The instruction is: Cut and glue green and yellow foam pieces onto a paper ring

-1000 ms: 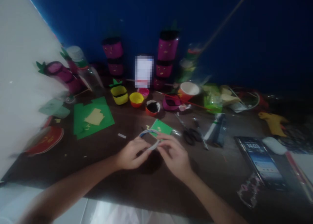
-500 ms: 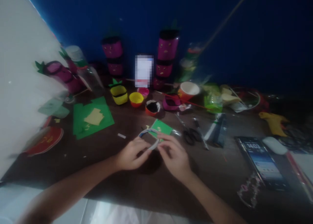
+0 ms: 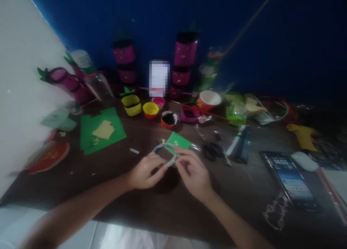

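Note:
Between my two hands is a thin pale ring-shaped band (image 3: 170, 163) with some blue on its far inner side. My left hand (image 3: 148, 171) pinches its left and near side between thumb and fingers. On the other side, my right hand (image 3: 193, 173) has thumb and fingertips closed on the band's right edge. Just beyond the band lies a small green paper piece (image 3: 180, 141) with pale bits on it. Scissors (image 3: 211, 151) and a pen (image 3: 222, 147) rest to the right of it. The picture is dim and a little blurred.
Green sheets (image 3: 116, 127) with a cream paper piece (image 3: 103, 129) lie to the left. Small cups, including a yellow one (image 3: 151, 110), line the back before purple figures (image 3: 185, 53). A phone (image 3: 290, 180) and a yellow glue gun (image 3: 303, 136) are on the right.

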A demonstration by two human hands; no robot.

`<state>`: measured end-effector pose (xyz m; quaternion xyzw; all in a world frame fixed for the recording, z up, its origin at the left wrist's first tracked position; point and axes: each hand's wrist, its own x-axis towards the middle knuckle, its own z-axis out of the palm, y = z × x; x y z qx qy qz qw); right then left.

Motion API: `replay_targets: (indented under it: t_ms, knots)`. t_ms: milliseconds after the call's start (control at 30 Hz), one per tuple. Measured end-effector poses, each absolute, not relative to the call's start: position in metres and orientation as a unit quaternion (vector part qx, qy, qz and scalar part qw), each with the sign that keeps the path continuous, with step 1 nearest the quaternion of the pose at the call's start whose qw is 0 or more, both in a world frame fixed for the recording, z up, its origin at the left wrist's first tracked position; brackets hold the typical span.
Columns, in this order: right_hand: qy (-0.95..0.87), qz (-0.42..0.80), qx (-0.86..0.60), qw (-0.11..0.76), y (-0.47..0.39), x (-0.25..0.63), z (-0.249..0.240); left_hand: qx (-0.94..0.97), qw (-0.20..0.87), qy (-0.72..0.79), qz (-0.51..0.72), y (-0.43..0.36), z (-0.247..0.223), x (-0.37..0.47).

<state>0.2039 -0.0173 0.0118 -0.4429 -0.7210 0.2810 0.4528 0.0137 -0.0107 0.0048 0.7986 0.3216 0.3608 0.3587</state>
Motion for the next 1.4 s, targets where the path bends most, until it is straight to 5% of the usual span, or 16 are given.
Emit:
replay_targets:
  t_ms: [733,1400]
  knots:
    - [-0.864,0.061,-0.310,0.393,-0.019,0.219,0.013,0.799,0.364,0.330,0.347,-0.013,0.007,0.013]
    - [-0.886,0.125,-0.274,0.354,-0.017,0.228,0.008,0.801,0.360,0.330,0.347,-0.015,0.009,0.015]
